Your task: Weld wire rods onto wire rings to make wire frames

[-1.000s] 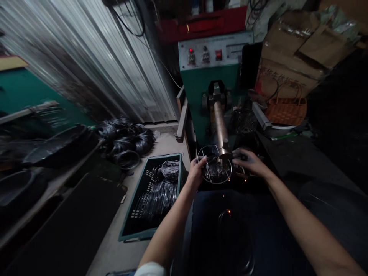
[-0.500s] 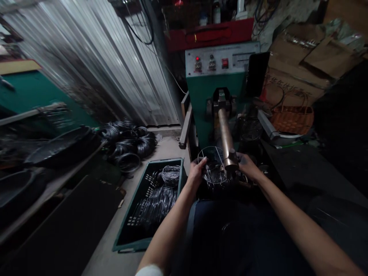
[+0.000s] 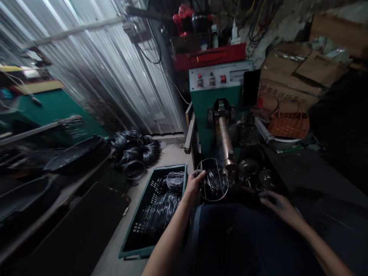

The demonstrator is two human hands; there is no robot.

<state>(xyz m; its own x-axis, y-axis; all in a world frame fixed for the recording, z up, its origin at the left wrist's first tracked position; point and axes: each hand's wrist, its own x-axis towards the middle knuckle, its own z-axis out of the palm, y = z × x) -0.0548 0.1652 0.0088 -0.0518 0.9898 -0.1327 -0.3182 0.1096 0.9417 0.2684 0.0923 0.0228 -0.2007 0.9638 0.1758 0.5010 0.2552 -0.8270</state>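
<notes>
A round wire frame (image 3: 216,199) with straight bars across it is pinched at its left edge by my left hand (image 3: 195,183). The frame hangs just below and left of the copper-coloured arm (image 3: 225,138) of a green machine (image 3: 202,100). My right hand (image 3: 274,203) is off to the right, away from the frame, with fingers apart and nothing seen in them. Near it are small dark containers, one a round dish (image 3: 248,167). Dark wire pieces lie behind the ring.
A green crate (image 3: 123,243) holding bundled wire pieces stands on the floor at the left. Black wire coils (image 3: 151,151) lie beyond it. A wicker basket (image 3: 290,122) and a cardboard box (image 3: 287,76) are at the right. A phone-like dark slab (image 3: 250,87) hangs on the machine.
My right hand has left the copper-coloured arm's tip and moved right and down, its fingers now apart. The wire ring, still in my left hand, faces the camera more. The view has shifted.
</notes>
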